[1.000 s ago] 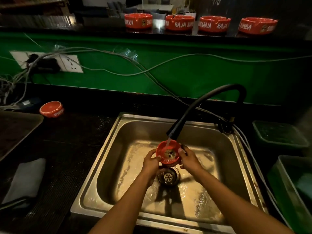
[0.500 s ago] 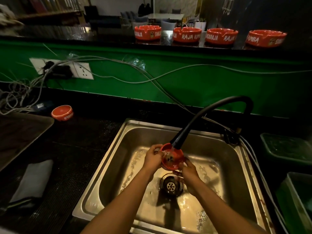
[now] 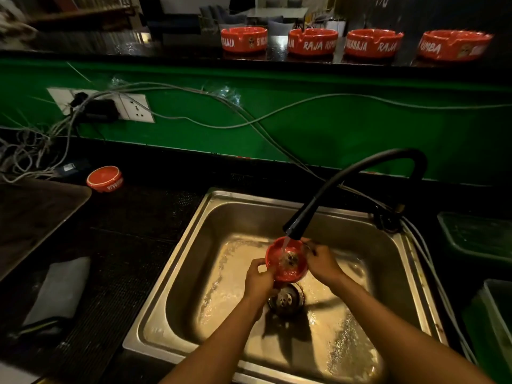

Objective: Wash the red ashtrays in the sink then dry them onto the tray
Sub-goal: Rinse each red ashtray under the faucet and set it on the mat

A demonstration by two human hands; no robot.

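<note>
Over the steel sink [image 3: 194,234] I hold a red ashtray [image 3: 286,260] under the running black tap [image 3: 293,227]. My left hand [image 3: 259,278] grips its near left rim. My right hand [image 3: 321,261] grips the right rim. Water pours into its bowl, just above the drain [image 3: 285,300]. Another red ashtray [image 3: 105,178] lies upside down on the dark counter at the left. Several more red ashtrays [image 3: 313,41] stand in a row on the upper ledge. A dark tray [image 3: 36,217] sits at the far left.
A folded grey cloth [image 3: 59,289] lies on the counter left of the sink. Loose cables [image 3: 194,106] hang along the green wall from a socket [image 3: 135,108]. Green plastic bins [image 3: 476,236] stand right of the sink.
The ashtray was tipped on its side half a second ago and now faces up under the stream. My right hand moved from below it to its right rim.
</note>
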